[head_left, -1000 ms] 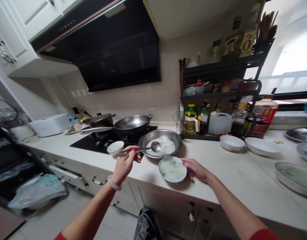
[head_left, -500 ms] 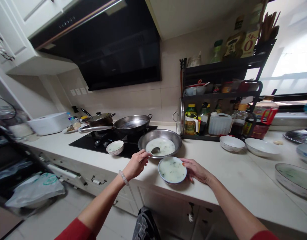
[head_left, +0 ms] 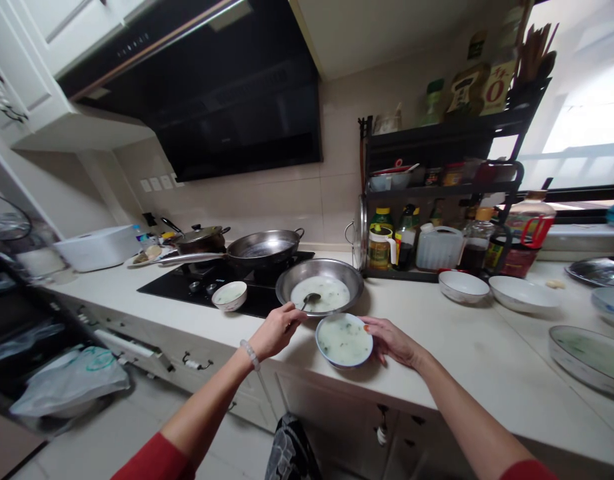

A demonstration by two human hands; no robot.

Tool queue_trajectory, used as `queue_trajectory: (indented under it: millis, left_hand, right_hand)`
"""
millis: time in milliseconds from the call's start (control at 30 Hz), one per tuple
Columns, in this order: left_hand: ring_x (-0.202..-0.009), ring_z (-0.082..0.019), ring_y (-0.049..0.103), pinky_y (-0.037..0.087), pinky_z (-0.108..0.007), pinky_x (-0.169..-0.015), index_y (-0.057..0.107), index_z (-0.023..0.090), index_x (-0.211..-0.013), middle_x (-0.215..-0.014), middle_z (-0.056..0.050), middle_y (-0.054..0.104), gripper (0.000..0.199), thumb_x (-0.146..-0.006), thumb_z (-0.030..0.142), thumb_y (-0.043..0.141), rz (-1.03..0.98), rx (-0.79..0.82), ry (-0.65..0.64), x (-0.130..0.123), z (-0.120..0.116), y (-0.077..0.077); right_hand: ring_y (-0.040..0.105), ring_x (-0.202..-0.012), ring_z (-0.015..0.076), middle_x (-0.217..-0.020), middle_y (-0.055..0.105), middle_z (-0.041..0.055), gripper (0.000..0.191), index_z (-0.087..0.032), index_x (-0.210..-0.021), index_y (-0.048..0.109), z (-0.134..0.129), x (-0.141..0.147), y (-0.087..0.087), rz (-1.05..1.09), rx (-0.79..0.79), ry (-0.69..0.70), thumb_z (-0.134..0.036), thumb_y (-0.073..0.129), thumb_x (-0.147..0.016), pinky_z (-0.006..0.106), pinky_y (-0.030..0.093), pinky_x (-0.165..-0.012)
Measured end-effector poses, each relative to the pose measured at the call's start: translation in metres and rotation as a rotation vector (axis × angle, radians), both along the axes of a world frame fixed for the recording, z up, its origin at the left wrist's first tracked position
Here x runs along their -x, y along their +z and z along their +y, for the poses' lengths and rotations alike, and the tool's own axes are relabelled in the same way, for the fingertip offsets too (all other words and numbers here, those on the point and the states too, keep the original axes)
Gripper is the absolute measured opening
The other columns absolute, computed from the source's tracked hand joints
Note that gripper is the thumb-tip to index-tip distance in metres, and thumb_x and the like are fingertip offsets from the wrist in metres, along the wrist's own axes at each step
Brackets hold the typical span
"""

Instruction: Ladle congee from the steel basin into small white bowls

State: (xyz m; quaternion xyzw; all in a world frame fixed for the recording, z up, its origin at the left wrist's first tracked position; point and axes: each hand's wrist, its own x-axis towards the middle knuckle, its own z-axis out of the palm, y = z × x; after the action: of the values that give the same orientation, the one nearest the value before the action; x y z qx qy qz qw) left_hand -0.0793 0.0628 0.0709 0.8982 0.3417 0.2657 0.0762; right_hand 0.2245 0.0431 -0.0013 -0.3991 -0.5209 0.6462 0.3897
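white counter [head_left: 461, 347] | left hand [head_left: 278, 330]: one ladle [head_left: 313, 299] (dipped) | right hand [head_left: 394, 341]: one bowl [head_left: 345, 365]

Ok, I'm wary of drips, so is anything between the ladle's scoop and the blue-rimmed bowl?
Yes: the near rim of the metal basin. The scoop of the ladle, held in the left hand, is inside it; the blue-rimmed bowl is outside. Nothing else visible stands between.

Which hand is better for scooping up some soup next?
Probably the left hand: its grip is on the ladle, whose scoop is in the metal basin. The right hand is busy holding the bowl.
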Motion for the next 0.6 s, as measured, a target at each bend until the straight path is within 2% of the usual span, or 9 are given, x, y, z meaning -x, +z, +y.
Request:
queue_trajectory:
  millis: [400,600]
  left_hand:
    - [-0.072,-0.012,0.055,0.043,-0.023,-0.068,0.069,0.017,-0.097,-0.086,-0.006,0.058,0.025,-0.089,0.021,0.045,-0.035,0.037,-0.024,0.0014,0.0029,-0.0016]
    - [-0.077,-0.014,0.058,0.045,-0.025,-0.071,0.068,0.017,-0.099,-0.091,-0.007,0.060,0.024,-0.086,0.017,0.048,-0.051,0.066,0.001,0.0008,0.0012,-0.0045]
  right_hand:
    - [0.062,-0.044,0.0130,-0.066,0.066,0.0021,0.063,-0.014,-0.134,0.047,0.0012,-0.0003,-0.0007,-0.017,-0.016,0.016,-0.042,0.058,-0.079,0.017,0.042,-0.030]
    - [0.061,-0.042,0.0127,-0.064,0.065,0.0017,0.063,-0.013,-0.135,0.045,0.0002,0.0005,0.0011,-0.008,0.000,0.019,-0.040,0.058,-0.079,0.017,0.041,-0.029]
